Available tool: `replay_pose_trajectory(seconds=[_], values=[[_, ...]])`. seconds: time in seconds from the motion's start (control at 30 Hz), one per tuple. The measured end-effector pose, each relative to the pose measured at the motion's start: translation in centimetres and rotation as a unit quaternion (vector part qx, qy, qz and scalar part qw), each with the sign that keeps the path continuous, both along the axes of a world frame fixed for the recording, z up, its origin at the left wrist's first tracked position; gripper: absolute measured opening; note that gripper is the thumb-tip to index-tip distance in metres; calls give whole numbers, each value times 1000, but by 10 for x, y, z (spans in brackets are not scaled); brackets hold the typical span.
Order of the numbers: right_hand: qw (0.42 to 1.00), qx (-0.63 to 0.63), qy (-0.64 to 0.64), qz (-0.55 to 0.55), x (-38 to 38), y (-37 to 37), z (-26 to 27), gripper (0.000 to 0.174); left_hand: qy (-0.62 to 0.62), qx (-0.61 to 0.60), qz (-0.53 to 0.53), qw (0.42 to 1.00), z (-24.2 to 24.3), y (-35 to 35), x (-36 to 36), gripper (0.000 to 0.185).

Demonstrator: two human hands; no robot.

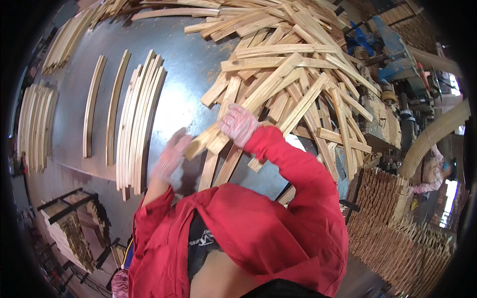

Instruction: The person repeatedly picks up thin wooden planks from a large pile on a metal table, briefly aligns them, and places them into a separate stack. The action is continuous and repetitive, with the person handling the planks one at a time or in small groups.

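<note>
My right hand (238,125), in a pinkish knit work glove, is closed around a pale wooden slat (270,82) that slants across the heap. A second slat end (218,143) shows just under the same fist; whether it is gripped too, I cannot tell. Close to the slat's near end, my left hand (172,154) is gloved and slightly blurred, with its fingers extended and nothing in them. Left of it, a row of slats (138,126) lies side by side on the metal tabletop (175,93). Two single slats, one nearer (117,108) and one farther (94,106), lie apart from that row.
A tangled heap of slats (283,48) covers the table's right side. Bundled slats (37,126) lie at the far left. Machinery with a ribbed hose (428,138) stands right, near stacked wood (387,223) and another person (428,171). A rack of boards (70,227) stands lower left.
</note>
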State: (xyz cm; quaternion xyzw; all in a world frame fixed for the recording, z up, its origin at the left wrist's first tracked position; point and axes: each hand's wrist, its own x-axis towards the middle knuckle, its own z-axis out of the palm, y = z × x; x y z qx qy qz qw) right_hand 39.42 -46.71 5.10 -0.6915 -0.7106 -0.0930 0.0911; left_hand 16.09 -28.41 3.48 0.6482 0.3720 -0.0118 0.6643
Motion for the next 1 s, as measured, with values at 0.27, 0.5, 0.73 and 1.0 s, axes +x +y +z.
replay_pose_trajectory(seconds=[0.27,0.5,0.73,1.0], values=[[602,265,534,-531,-68,-51,-65,84,106,-23,-343,933,3,-75,31,57],[660,-28,397,-637,-65,-58,-22,115,63,340,-295,891,79,-94,37,76],[983,33,133,-124,-49,-60,56,79,-51,791,-204,575,134,3,29,76],[971,166,51,-162,-45,15,68,76,223,556,-215,772,137,119,-54,26]])
